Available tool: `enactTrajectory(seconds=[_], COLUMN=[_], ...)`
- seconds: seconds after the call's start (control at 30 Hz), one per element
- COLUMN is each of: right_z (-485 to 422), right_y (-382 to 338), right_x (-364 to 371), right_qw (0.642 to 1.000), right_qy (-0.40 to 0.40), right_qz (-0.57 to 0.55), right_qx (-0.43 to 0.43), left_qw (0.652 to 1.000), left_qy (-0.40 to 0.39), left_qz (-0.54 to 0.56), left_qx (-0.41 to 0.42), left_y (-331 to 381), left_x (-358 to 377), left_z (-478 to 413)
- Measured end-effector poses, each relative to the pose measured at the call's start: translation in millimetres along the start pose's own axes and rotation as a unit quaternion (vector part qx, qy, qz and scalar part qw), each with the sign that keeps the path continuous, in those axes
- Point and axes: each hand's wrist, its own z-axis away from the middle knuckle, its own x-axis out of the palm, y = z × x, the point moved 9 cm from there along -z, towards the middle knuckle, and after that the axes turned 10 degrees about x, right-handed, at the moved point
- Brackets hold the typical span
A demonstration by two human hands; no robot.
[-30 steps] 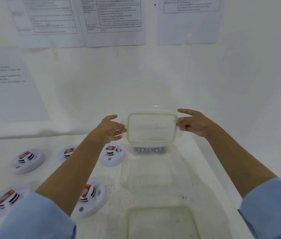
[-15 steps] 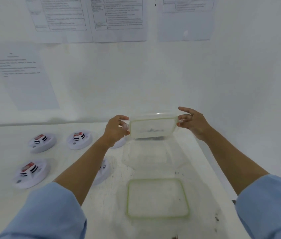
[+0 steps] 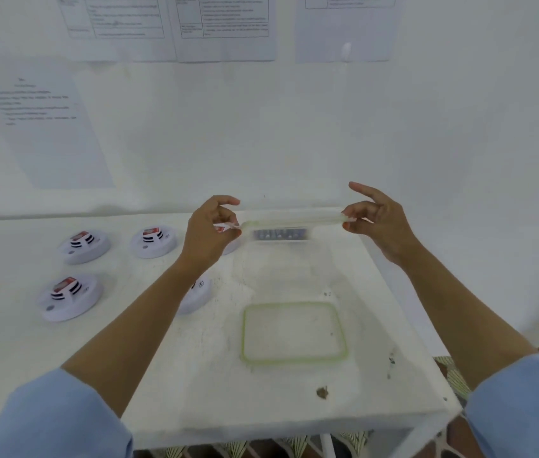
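Both hands pinch the clear container by its short ends, left hand and right hand, at the far side of the table, beyond its green-rimmed lid. With fingertip grips only (the right's other fingers splay free), a slip or tilt could spill the small dark pieces inside

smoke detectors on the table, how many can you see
5. Far row: one smoke detector at left, a second beside it, a third mostly hidden behind the left hand. Near row: one at left, one partly behind the left forearm.
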Motion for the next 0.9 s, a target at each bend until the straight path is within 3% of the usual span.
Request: enactTrajectory(seconds=[0.27, 0.5, 0.8, 0.9], right_z=[88.5, 140.9, 149.9, 147.5], right_y=[2.5, 33.6, 71.9, 76.9], right_x=[7.7, 19.6, 31.4, 27.1], right_qw=[1.0, 0.998, 0.98, 0.98], right_qy=[0.007, -0.002, -0.024, -0.023], right_qz=[0.003, 0.057, 0.19, 0.188], right_qx=[0.01, 0.027, 0.046, 0.062], left_qw=[0.999, 0.999, 0.99, 0.98], left_qy=[-0.011, -0.046, -0.136, -0.184], left_qz=[0.015, 0.011, -0.028, -0.063], left_qx=[0.033, -0.001, -0.029, -0.047], left_y=[33.5, 24.9, -3.4, -7.0], left_x=[-6.4, 1.3, 24.8, 34.0], left_z=[71.4, 124.4, 152.0, 152.7])
